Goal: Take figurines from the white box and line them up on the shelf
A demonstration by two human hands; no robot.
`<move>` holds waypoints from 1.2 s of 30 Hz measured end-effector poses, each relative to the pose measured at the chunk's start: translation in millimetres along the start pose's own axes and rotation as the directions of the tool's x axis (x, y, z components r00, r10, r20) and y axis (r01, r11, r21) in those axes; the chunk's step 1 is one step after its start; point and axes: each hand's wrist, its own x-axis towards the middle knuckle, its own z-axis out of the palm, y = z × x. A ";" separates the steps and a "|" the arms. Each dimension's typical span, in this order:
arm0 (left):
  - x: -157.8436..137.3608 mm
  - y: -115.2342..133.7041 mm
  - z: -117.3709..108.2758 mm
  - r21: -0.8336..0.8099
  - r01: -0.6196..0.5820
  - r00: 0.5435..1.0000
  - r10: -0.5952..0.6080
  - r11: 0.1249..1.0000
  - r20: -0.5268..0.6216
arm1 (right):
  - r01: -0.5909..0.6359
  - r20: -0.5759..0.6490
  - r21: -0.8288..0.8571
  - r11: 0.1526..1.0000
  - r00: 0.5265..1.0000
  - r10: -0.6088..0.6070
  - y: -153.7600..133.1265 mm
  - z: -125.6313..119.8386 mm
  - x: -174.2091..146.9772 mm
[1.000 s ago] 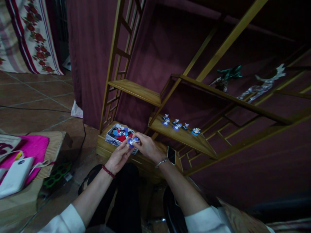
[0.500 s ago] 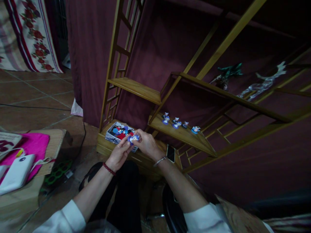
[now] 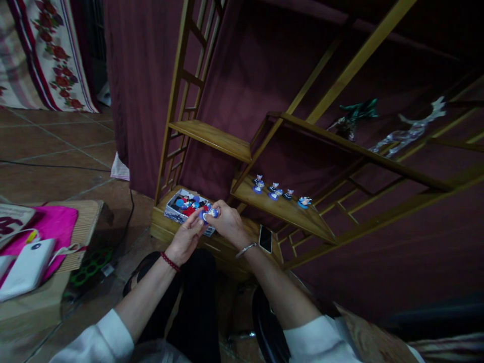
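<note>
Figurine (image 3: pixel 208 215), purple and white, small (fingers (image 3: pixel 221 204) partly covering it)

Maroon curtain (image 3: pixel 147 101) hung behind; floral cloth (image 3: pixel 60 55) hung far left, above brown tile floor (image 3: pixel 56 136). Black cable (image 3: pixel 56 165) ran across the tiles. Carton (image 3: pixel 38 312) stood at left, pink cloth (image 3: pixel 66 222) on top, white device (image 3: pixel 28 267) lying on that, printed bag (image 3: pixel 13 222) cut off by the edge. Green holed item (image 3: pixel 91 264) sat just beside the carton, shadowed. Phone (image 3: pixel 265 238) lay flat near centre, dark side up. Clear deer (image 3: pixel 410 133) stood upper right, green ornament (image 3: pixel 359 110) beside it. Black seat (image 3: pixel 264 327) showed partly at bottom.
</note>
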 end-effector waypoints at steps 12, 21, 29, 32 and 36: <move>0.3 2.3 -2.0 0.039 -0.035 0.999 0.035 0.999 -0.008 | -0.094 0.088 -0.009 0.996 0.992 0.094 -10.9 -3.4 3.8; 0.5 0.4 -4.5 -0.001 -0.007 0.999 0.007 1.000 -0.042 | 0.050 0.085 0.072 0.996 0.995 -0.056 -4.2 1.3 3.0; -2.5 3.8 -0.1 -0.033 0.014 0.999 -0.016 0.999 -0.052 | 0.266 0.049 0.125 0.956 0.961 -0.273 0.6 1.7 2.2; -3.1 3.6 -0.2 -0.045 0.015 0.999 -0.017 0.999 -0.043 | 0.333 0.042 0.140 0.932 0.939 -0.342 1.8 0.7 1.6; -3.5 2.8 -2.6 -0.053 0.025 1.000 -0.025 0.998 0.001 | 0.419 0.068 0.185 0.889 0.897 -0.437 2.8 -2.8 0.8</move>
